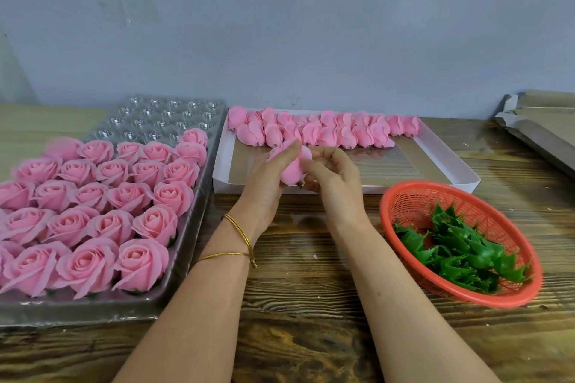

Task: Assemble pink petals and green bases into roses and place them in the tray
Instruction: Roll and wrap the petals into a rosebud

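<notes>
Left: tray [199,193], near rows full of roses [93,227], far cells empty. Centre: left hand [267,183] curled round a pink bud [291,169] over the box [435,146] near edge; right hand [333,177] pinched the same bud from the right, no green base seen on it. Loose buds [326,132] lay far in box. Right: basket [401,196] of bases [460,252]. Risk: a hard squeeze would likely crush or tear the soft petals; letting go to reach the basket could drop the bud

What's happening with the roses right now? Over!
Left hand, right hand grip one pink bud near white box. Tray partly filled. Green bases in basket. Nothing blocking.
</notes>
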The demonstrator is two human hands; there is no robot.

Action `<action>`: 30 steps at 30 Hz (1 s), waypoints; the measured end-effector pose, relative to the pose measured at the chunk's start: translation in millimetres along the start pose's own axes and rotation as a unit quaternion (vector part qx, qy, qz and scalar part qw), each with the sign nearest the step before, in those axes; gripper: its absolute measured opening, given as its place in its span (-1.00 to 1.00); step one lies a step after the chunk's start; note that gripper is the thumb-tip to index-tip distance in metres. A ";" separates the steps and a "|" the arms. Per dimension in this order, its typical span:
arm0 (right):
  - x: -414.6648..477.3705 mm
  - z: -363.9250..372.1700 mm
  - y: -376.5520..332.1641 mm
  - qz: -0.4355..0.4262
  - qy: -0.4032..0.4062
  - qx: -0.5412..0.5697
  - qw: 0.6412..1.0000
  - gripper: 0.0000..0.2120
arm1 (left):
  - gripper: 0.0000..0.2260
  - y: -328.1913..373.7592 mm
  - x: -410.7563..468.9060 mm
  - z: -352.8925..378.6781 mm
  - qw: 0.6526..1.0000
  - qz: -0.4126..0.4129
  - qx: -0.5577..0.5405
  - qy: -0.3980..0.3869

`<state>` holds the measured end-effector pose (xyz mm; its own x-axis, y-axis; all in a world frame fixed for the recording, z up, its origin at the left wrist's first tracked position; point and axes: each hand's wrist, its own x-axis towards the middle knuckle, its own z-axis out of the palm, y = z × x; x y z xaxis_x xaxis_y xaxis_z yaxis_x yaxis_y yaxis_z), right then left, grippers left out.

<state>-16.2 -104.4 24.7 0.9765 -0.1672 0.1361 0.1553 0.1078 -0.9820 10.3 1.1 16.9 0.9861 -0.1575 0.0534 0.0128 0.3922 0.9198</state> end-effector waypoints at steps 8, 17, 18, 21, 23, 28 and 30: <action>-0.1 0.4 0.7 -0.013 0.003 -0.029 0.999 -0.75 | -0.87 -1.6 -1.8 0.6 1.000 0.003 0.017 0.017; -4.6 1.6 -0.9 -0.039 -0.048 -0.081 0.995 -0.54 | -0.76 4.6 -6.2 4.4 0.999 0.040 -0.020 0.004; -4.6 1.1 -0.5 -0.042 -0.047 -0.079 0.995 -0.57 | -0.74 4.3 -6.9 4.4 0.998 0.054 -0.012 -0.005; -5.2 -0.5 0.0 -0.042 -0.054 -0.074 0.995 -0.61 | -0.75 5.8 -8.7 5.2 0.997 0.076 0.005 -0.005; -5.6 -0.4 0.0 -0.036 -0.055 -0.072 0.995 -0.63 | -0.83 5.5 -8.6 4.8 0.998 0.069 0.003 -0.005; -5.1 1.0 -1.5 -0.009 -0.034 -0.078 0.996 -0.59 | -0.72 2.5 -7.0 5.5 0.999 0.042 -0.007 -0.001; -5.0 -0.8 -2.0 0.002 -0.034 -0.080 0.996 -0.60 | -0.72 0.8 -4.6 5.0 1.000 0.023 -0.011 0.016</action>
<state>-21.5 -104.5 25.8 0.9857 -0.1005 0.1350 0.1305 -0.0508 -0.9902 5.0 -2.4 19.3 0.9904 -0.1109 0.0829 -0.0292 0.4177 0.9081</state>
